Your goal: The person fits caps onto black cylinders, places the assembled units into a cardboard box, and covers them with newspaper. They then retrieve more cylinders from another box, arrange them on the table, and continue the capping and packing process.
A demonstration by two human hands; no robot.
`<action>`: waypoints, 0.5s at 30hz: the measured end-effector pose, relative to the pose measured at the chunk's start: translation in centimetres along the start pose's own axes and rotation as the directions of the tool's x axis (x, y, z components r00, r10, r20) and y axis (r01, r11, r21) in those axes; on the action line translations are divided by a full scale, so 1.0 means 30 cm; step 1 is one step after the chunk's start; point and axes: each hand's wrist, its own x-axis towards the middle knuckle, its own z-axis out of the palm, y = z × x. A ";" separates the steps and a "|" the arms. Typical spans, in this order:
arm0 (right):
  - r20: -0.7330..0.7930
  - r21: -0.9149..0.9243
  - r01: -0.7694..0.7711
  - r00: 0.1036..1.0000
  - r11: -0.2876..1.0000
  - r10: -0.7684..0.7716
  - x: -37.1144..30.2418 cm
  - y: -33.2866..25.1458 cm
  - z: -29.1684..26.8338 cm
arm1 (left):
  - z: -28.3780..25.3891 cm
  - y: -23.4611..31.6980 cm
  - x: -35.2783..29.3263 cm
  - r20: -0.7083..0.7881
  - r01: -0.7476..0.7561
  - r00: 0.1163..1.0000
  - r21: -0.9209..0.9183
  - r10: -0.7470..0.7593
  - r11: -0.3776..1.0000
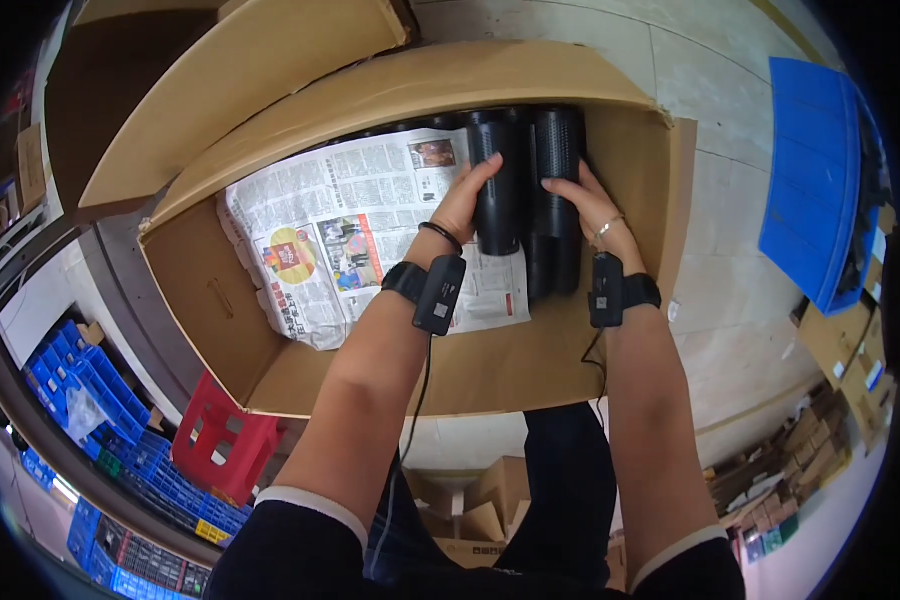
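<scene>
Both hands reach into a large open cardboard box (450,375). My left hand (462,200) grips a smooth black cylinder (500,205), thumb across its near face. Just right of it, my right hand (592,205) is closed round a textured black cylinder (558,150), its thumb on the front and its fingers mostly hidden behind. More black cylinders (553,268) lie beneath these two at the box's right part. A printed newspaper sheet (320,215) spreads over the left and middle of the contents, partly under the left-hand cylinder. Black devices with cables are strapped to both wrists.
A red plastic stool (220,440) stands by the box's lower left corner. Blue crates (100,390) are stacked at the left, and a large blue bin (815,180) sits at the right. Flattened cardboard (820,440) leans at the lower right. Raised box flaps (240,90) border the far side.
</scene>
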 end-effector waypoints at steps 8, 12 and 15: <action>0.038 0.236 -0.212 0.977 0.948 0.209 -0.144 0.113 0.102 | -0.094 -0.066 -0.176 0.020 0.114 0.993 -0.262 -0.112 0.958; 0.072 0.406 -0.267 0.963 0.874 0.261 -0.345 0.132 0.133 | -0.079 -0.019 -0.353 0.226 0.153 0.965 -0.069 -0.134 0.986; 0.060 0.390 -0.163 0.987 0.906 0.151 -0.550 0.008 0.200 | -0.018 0.018 -0.599 0.364 0.119 0.931 -0.260 -0.017 0.958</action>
